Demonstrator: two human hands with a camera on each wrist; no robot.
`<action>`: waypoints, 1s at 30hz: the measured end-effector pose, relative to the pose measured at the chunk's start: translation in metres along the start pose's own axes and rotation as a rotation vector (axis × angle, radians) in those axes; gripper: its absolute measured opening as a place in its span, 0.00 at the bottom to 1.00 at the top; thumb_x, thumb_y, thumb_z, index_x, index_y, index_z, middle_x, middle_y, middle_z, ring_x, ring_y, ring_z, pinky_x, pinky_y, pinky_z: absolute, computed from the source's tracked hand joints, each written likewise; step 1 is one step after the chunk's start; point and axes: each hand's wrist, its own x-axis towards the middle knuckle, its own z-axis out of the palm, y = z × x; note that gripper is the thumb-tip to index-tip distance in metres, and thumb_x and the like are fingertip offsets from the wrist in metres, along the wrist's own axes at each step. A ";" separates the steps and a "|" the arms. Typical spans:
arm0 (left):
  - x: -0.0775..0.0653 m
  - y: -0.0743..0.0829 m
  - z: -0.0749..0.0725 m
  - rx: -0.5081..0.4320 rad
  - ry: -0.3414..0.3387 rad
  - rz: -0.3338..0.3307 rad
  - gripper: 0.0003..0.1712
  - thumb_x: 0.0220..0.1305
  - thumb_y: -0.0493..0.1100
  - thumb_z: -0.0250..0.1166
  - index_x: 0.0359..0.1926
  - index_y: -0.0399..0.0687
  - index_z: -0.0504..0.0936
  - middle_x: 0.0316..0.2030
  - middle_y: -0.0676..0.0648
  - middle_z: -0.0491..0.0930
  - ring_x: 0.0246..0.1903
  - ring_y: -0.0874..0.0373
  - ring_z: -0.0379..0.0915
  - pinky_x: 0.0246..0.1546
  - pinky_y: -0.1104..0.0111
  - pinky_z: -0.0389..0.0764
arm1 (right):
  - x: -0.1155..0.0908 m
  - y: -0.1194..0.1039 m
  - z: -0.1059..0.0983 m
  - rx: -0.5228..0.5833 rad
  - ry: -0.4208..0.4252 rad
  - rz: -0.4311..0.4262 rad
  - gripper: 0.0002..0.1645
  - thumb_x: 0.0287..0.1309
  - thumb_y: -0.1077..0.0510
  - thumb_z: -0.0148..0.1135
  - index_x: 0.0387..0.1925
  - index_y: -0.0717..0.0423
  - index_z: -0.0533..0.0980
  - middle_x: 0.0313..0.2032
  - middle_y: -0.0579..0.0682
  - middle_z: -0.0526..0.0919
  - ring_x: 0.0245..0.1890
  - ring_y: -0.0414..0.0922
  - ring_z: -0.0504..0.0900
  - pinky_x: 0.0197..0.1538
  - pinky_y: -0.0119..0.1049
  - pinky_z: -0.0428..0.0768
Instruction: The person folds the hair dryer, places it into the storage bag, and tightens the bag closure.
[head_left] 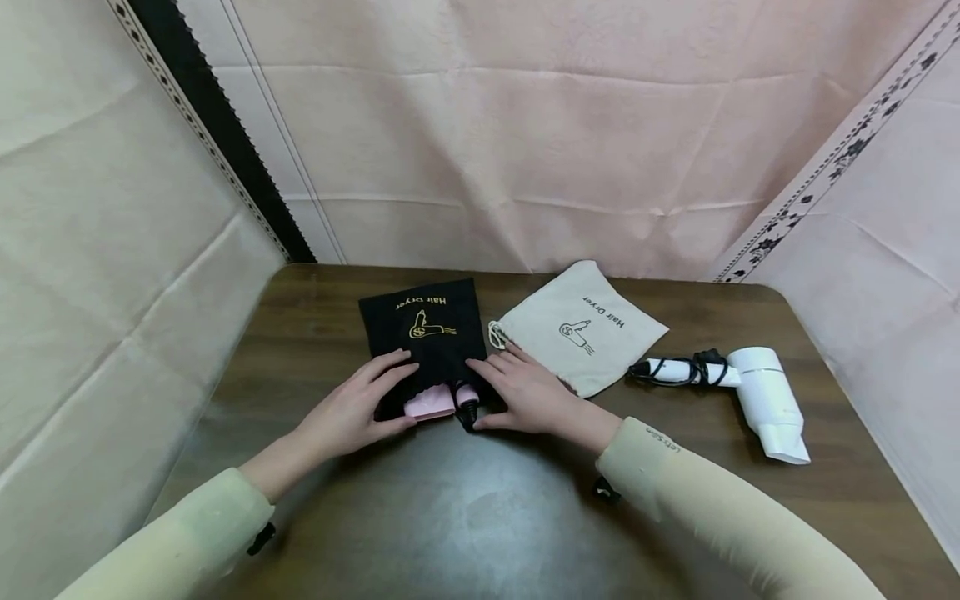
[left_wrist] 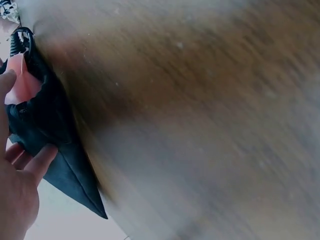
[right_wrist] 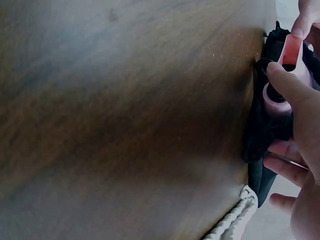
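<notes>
Pale sleeves (head_left: 697, 500) cover my arms, reaching in from near left and near right. Cloth (head_left: 600, 150) hangs behind and to either side of the brown table (head_left: 450, 533). On the far part, right of the middle, a white bag (head_left: 581, 325) lies flat, printed with a dryer drawing. Left of it, a black bag (head_left: 427, 350) with gold print lies with its mouth toward me. Well to the right rests a white dryer (head_left: 765, 392), handle pointing left, a black cord (head_left: 705, 364) wound round it. My left hand (head_left: 360, 408) is loosely spread, fingers on the black bag, thumb at the pink dryer (head_left: 431, 400). My right hand (head_left: 532, 396) is just as relaxed, fingers along the bag's right edge, thumb beside the mouth. The pink dryer sits partly inside that mouth, between my hands. A white drawstring (head_left: 497, 335) curls at the white bag's left corner, near my right fingertips.
</notes>
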 end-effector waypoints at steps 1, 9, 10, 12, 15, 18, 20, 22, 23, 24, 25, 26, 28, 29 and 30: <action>0.000 -0.001 0.000 -0.006 0.003 0.007 0.41 0.55 0.57 0.70 0.68 0.53 0.68 0.70 0.48 0.60 0.68 0.52 0.57 0.59 0.55 0.73 | 0.000 0.000 0.000 0.008 -0.001 0.006 0.55 0.49 0.25 0.60 0.68 0.56 0.63 0.52 0.49 0.77 0.56 0.47 0.73 0.69 0.53 0.59; -0.002 -0.004 0.002 -0.005 0.039 0.065 0.38 0.55 0.55 0.71 0.66 0.54 0.70 0.68 0.47 0.63 0.66 0.52 0.61 0.57 0.56 0.75 | -0.001 -0.008 0.006 -0.035 0.023 0.030 0.60 0.46 0.21 0.59 0.68 0.58 0.61 0.53 0.50 0.77 0.57 0.47 0.73 0.71 0.54 0.54; -0.002 -0.004 0.002 -0.004 0.046 0.071 0.37 0.55 0.54 0.71 0.65 0.54 0.71 0.68 0.47 0.64 0.65 0.52 0.62 0.57 0.56 0.75 | -0.001 -0.009 0.007 -0.048 0.025 0.033 0.60 0.46 0.21 0.58 0.68 0.58 0.61 0.53 0.50 0.78 0.56 0.47 0.73 0.71 0.54 0.54; -0.002 -0.005 0.002 -0.004 0.060 0.085 0.36 0.56 0.53 0.71 0.65 0.53 0.71 0.67 0.47 0.64 0.65 0.52 0.62 0.56 0.56 0.75 | 0.000 -0.009 0.009 -0.054 0.028 0.046 0.58 0.48 0.22 0.57 0.68 0.57 0.62 0.53 0.49 0.78 0.57 0.47 0.73 0.71 0.52 0.54; 0.000 -0.006 0.003 0.001 0.083 0.104 0.34 0.56 0.51 0.71 0.63 0.53 0.73 0.66 0.46 0.66 0.64 0.52 0.64 0.56 0.57 0.76 | 0.000 -0.009 0.012 -0.042 0.039 0.070 0.54 0.49 0.24 0.58 0.66 0.57 0.64 0.54 0.48 0.78 0.57 0.45 0.73 0.72 0.50 0.55; 0.002 -0.006 0.003 0.009 0.111 0.113 0.33 0.56 0.50 0.72 0.62 0.51 0.75 0.65 0.46 0.68 0.63 0.52 0.65 0.55 0.58 0.76 | 0.001 -0.008 0.014 -0.006 0.067 0.075 0.48 0.50 0.27 0.61 0.61 0.56 0.67 0.53 0.47 0.79 0.54 0.44 0.75 0.71 0.49 0.57; 0.003 -0.006 0.003 0.013 0.126 0.114 0.32 0.55 0.49 0.72 0.61 0.51 0.76 0.64 0.45 0.69 0.63 0.52 0.66 0.55 0.58 0.76 | 0.003 -0.007 0.015 0.025 0.090 0.075 0.44 0.50 0.29 0.62 0.58 0.55 0.69 0.49 0.45 0.80 0.52 0.43 0.77 0.70 0.49 0.58; 0.003 -0.007 0.003 0.014 0.135 0.118 0.32 0.54 0.49 0.73 0.61 0.50 0.76 0.64 0.45 0.69 0.63 0.52 0.66 0.55 0.58 0.77 | 0.004 -0.006 0.015 0.063 0.108 0.078 0.41 0.49 0.32 0.64 0.55 0.55 0.70 0.44 0.44 0.81 0.49 0.43 0.78 0.70 0.49 0.59; 0.003 -0.007 0.003 0.015 0.134 0.118 0.32 0.55 0.49 0.72 0.61 0.51 0.76 0.64 0.45 0.69 0.63 0.52 0.66 0.55 0.58 0.77 | 0.005 -0.005 0.015 0.079 0.115 0.081 0.40 0.49 0.33 0.65 0.54 0.54 0.70 0.42 0.42 0.81 0.48 0.42 0.78 0.70 0.49 0.59; 0.003 -0.008 0.003 0.016 0.131 0.118 0.32 0.55 0.49 0.72 0.61 0.51 0.76 0.64 0.45 0.68 0.63 0.52 0.65 0.55 0.58 0.77 | 0.005 -0.004 0.015 0.096 0.120 0.084 0.38 0.49 0.34 0.66 0.53 0.54 0.70 0.40 0.41 0.81 0.47 0.42 0.78 0.70 0.50 0.59; 0.002 -0.008 0.003 0.014 0.127 0.120 0.32 0.55 0.48 0.72 0.61 0.51 0.76 0.64 0.46 0.68 0.63 0.53 0.65 0.55 0.58 0.77 | 0.005 -0.003 0.016 0.112 0.125 0.086 0.36 0.49 0.36 0.67 0.52 0.54 0.71 0.37 0.41 0.81 0.45 0.42 0.78 0.70 0.50 0.59; 0.002 -0.008 0.003 0.014 0.122 0.121 0.32 0.55 0.48 0.72 0.61 0.51 0.75 0.65 0.46 0.68 0.64 0.53 0.65 0.55 0.59 0.77 | 0.006 -0.002 0.016 0.124 0.129 0.089 0.34 0.49 0.37 0.68 0.50 0.53 0.71 0.36 0.40 0.81 0.44 0.41 0.78 0.70 0.50 0.59; 0.000 -0.009 0.003 0.012 0.109 0.120 0.32 0.56 0.48 0.71 0.62 0.51 0.75 0.65 0.46 0.68 0.64 0.53 0.64 0.55 0.59 0.76 | 0.006 0.000 0.016 0.142 0.139 0.092 0.30 0.49 0.40 0.69 0.48 0.52 0.72 0.34 0.40 0.80 0.43 0.41 0.78 0.70 0.51 0.59; -0.001 -0.009 0.003 0.014 0.103 0.117 0.31 0.57 0.48 0.71 0.62 0.51 0.75 0.65 0.47 0.67 0.64 0.53 0.64 0.55 0.59 0.76 | 0.007 0.001 0.017 0.147 0.143 0.091 0.28 0.50 0.41 0.69 0.47 0.52 0.72 0.33 0.40 0.80 0.42 0.41 0.78 0.70 0.51 0.59; -0.002 -0.009 0.003 0.013 0.100 0.115 0.31 0.57 0.48 0.71 0.62 0.51 0.75 0.65 0.47 0.67 0.64 0.53 0.64 0.55 0.59 0.76 | 0.007 0.002 0.017 0.152 0.146 0.090 0.27 0.50 0.41 0.70 0.46 0.51 0.73 0.32 0.40 0.81 0.42 0.41 0.79 0.70 0.51 0.59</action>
